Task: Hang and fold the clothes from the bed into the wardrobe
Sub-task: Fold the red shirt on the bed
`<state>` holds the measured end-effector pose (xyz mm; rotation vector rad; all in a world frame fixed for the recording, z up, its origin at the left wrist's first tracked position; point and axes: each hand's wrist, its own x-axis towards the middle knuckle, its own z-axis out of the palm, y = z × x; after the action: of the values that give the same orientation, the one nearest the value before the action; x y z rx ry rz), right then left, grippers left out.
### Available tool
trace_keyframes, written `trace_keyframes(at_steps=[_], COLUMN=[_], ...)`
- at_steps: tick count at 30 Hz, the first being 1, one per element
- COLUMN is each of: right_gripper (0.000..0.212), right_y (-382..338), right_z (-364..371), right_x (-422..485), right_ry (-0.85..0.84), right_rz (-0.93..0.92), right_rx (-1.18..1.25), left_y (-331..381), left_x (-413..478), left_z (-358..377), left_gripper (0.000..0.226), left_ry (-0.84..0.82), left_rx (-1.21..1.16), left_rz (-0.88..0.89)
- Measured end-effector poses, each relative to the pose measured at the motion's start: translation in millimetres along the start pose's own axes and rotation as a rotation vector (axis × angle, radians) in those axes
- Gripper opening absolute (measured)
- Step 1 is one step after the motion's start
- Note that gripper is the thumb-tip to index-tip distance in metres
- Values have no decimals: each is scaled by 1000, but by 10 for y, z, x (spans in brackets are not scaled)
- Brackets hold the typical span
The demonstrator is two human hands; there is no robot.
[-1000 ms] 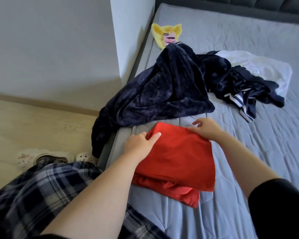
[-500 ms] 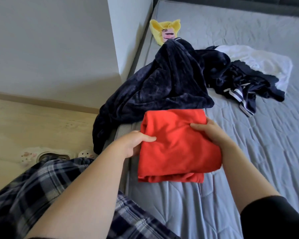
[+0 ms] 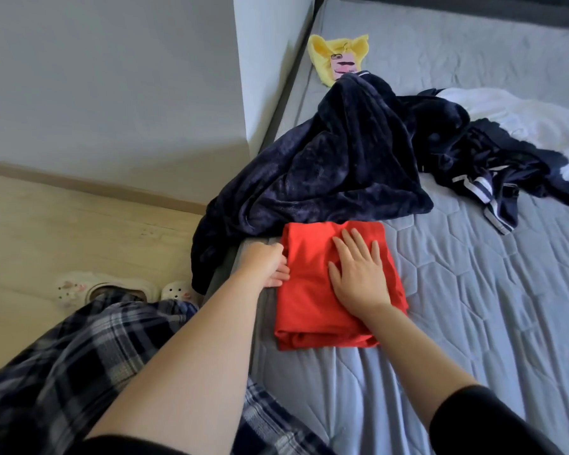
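At the near edge of the bed (image 3: 473, 290), a folded red garment (image 3: 309, 290) is lying; the right hand (image 3: 358, 274) is pressing flat on it, fingers spread, while the left hand (image 3: 270, 267) is touching its side, grip hidden. Beyond, a dark navy robe (image 3: 326, 165) is sprawling.

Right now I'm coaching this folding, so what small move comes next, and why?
Probably lift the folded red garment off the bed for the wardrobe: the right hand lies flat on top, and the left hand is at its left edge.
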<state>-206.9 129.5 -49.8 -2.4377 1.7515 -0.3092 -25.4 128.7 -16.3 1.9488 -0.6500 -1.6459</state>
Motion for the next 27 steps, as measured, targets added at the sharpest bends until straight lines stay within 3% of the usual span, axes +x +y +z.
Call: trace_keyframes(at_steps=[3, 10, 14, 17, 21, 24, 27], right_gripper=[49, 54, 59, 63, 64, 59, 59], right_y=[8, 20, 4, -16, -32, -58, -90], right_z=[85, 55, 69, 80, 89, 118, 133], right_x=[-100, -147, -155, -179, -215, -243, -290], right_ry=[141, 156, 84, 19, 3, 43, 61], right_rz=[9, 12, -36, -96, -108, 22, 157], right_rx=[166, 344, 289, 226, 192, 181, 133], left_y=[-35, 74, 224, 260, 118, -9, -55], left_x=[102, 212, 201, 237, 293, 366, 377], left_z=[44, 83, 166, 247, 284, 270, 265], left_gripper=[48, 50, 52, 59, 37, 36, 28], left_ry=[65, -152, -253, -147, -50, 27, 172], left_rx=[129, -352, -369, -325, -477, -609, -542], left_rz=[35, -39, -40, -65, -103, -62, 59])
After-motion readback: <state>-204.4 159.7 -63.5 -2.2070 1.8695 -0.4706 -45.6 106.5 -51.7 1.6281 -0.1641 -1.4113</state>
